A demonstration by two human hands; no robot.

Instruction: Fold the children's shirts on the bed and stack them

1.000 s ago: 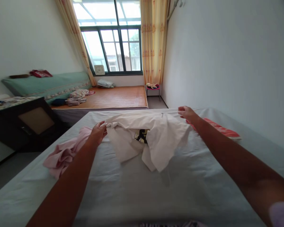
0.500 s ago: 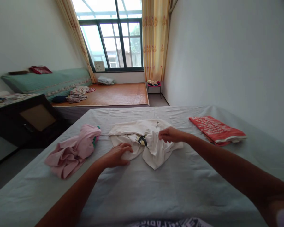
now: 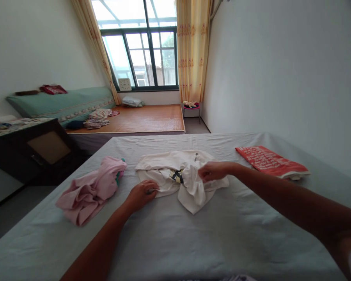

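Straightening step presumed: white shirt (image 3: 163, 159) pinched by right hand (image 3: 213, 171); left hand (image 3: 140, 195) curled at edge, grip unclear; spreading judged needed.

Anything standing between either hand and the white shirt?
Nothing visible: the right hand pinches the white shirt, and the left hand is at its near edge. The pink garment and red cloth lie apart from it.

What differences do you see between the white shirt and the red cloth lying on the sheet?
The white shirt is loosely spread and rumpled; the red cloth is folded flat.
The left hand and right hand are at the white shirt; neither is on the red cloth.
Both lie on the pale sheet and carry printing.
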